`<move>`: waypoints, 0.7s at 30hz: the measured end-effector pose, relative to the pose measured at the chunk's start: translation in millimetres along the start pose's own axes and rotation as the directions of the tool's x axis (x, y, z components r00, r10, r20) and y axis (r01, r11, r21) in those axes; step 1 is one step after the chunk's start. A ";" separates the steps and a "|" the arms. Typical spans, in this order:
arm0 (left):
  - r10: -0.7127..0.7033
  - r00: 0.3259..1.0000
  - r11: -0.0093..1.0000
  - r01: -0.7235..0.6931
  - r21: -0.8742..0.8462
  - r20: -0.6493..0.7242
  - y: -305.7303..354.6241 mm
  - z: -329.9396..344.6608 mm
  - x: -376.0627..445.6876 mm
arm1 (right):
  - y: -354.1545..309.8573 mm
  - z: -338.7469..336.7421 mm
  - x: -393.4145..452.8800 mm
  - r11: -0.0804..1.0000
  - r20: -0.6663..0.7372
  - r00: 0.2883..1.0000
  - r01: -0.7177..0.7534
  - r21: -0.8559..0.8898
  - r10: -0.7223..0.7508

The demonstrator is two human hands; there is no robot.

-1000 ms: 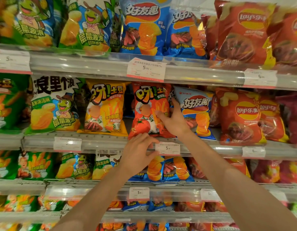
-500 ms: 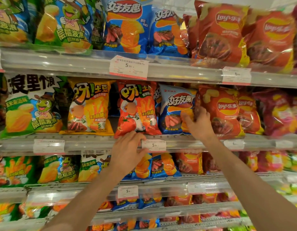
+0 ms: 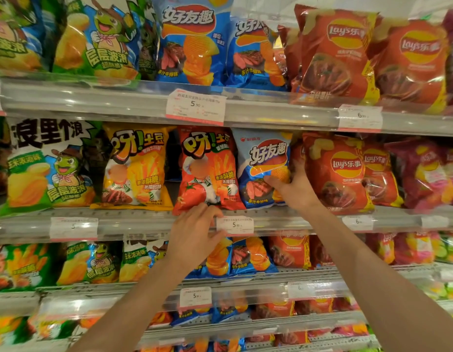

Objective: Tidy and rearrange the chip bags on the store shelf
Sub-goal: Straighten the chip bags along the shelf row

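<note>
On the middle shelf a blue chip bag (image 3: 261, 161) stands upright between a red-orange chip bag (image 3: 207, 168) and a red Lay's bag (image 3: 337, 171). My right hand (image 3: 294, 189) grips the blue bag's right edge, thumb across its front and fingers tucked between it and the Lay's bag. My left hand (image 3: 195, 232) rests on the shelf's front rail (image 3: 134, 222), its fingers curled under the bottom edge of the red-orange bag. A yellow chip bag (image 3: 136, 168) stands to the left.
Green and white bags (image 3: 47, 163) fill the left of the middle shelf, purple bags (image 3: 428, 174) the far right. The shelf above holds green, blue (image 3: 192, 44) and red bags behind a clear rail with price tags (image 3: 196, 106). Lower shelves carry more bags.
My right hand went from the red-orange bag's right side to the blue bag's right edge. The view shifted right. My left hand stayed at the rail.
</note>
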State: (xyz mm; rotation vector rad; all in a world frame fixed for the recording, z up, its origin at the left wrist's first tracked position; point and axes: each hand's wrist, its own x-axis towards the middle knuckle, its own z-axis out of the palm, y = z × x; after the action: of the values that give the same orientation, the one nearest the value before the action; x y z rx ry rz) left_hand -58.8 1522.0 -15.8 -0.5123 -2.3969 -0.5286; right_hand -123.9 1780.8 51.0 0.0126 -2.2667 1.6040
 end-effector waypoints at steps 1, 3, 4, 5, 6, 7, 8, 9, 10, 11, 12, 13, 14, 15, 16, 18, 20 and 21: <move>0.001 1.000 1.000 -0.001 -0.001 -0.002 -0.3 0.1 0.0 | 1.1 1.9 -0.9 1.000 0.024 1.000 -0.017 -0.016 0.018; 0.002 1.000 1.000 -0.002 -0.008 -0.001 -1.4 0.5 -0.7 | 3.4 1.9 -3.9 1.000 0.044 0.999 -0.003 -0.005 0.003; 0.002 1.000 1.000 -0.002 -0.012 -0.001 -1.9 0.5 -0.8 | 4.5 0.3 -4.5 1.000 0.046 0.998 0.030 0.010 -0.030; 0.002 1.000 1.000 -0.002 -0.016 -0.001 -2.1 0.4 -0.8 | 4.1 -1.7 -4.7 0.998 0.051 0.997 0.060 0.018 -0.061; 0.002 1.000 1.000 -0.002 -0.019 0.002 -2.0 0.2 -0.4 | 4.8 -4.6 -3.1 0.997 0.059 0.995 0.077 0.031 -0.078; 0.002 1.000 1.000 -0.002 -0.021 0.005 -1.9 0.2 0.0 | 4.9 -6.8 -1.0 0.996 0.065 0.994 0.085 0.040 -0.088; 0.002 1.000 1.000 -0.002 -0.021 0.007 -1.7 -0.2 0.1 | 5.0 -8.2 1.6 0.994 0.067 0.994 0.087 0.059 -0.090; 0.003 1.000 1.000 -0.003 -0.021 0.008 -1.6 -0.5 0.3 | 4.3 -8.2 4.0 0.994 0.068 0.994 0.081 0.071 -0.086; 0.002 1.000 1.000 -0.002 -0.019 0.008 -1.5 -1.1 0.5 | 4.3 -7.3 6.5 0.994 0.070 0.994 0.072 0.083 -0.078; 0.000 1.000 1.000 0.000 -0.017 0.011 -1.6 -1.5 0.5 | 4.8 -5.9 8.4 0.995 0.069 0.995 0.061 0.079 -0.067; -0.002 1.000 1.000 0.002 -0.014 0.016 -1.3 -2.0 0.5 | 5.5 -4.5 9.7 0.996 0.064 0.996 0.052 0.077 -0.057; -0.005 1.000 1.000 0.005 -0.012 0.022 -1.1 -2.3 0.6 | 6.2 -3.6 10.6 0.996 0.057 0.997 0.043 0.074 -0.047; -0.007 1.000 1.000 0.007 -0.011 0.027 -0.7 -2.8 0.6 | 6.9 -3.1 11.5 0.997 0.046 0.998 0.029 0.077 -0.032; -0.005 1.000 1.000 0.006 -0.013 0.030 -0.5 -3.0 0.8 | 6.8 -3.0 12.1 0.997 0.034 0.999 0.017 0.080 -0.019; -0.002 1.000 1.000 0.003 -0.015 0.030 -0.3 -3.3 0.9 | 6.4 -3.3 12.8 0.996 0.024 1.000 0.009 0.091 -0.012; 0.000 1.000 1.000 0.000 -0.016 0.029 -0.1 -4.1 1.0 | 5.5 -4.2 14.5 0.993 0.033 0.999 -0.003 0.116 -0.001; 0.001 1.000 1.000 0.000 -0.019 0.030 0.3 -4.6 1.1 | 5.9 -4.7 16.4 0.992 0.059 0.998 -0.028 0.120 0.021; 0.001 0.999 1.000 -0.001 -0.020 0.034 0.3 -4.7 1.1 | 6.1 -4.6 17.3 0.992 0.065 0.997 -0.040 0.116 0.033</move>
State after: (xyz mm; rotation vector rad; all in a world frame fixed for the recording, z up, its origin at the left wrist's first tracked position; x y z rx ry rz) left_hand -57.2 1520.2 -11.6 -0.5349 -2.4253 -0.5483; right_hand -140.0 1790.6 51.9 0.0524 -2.2273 1.7778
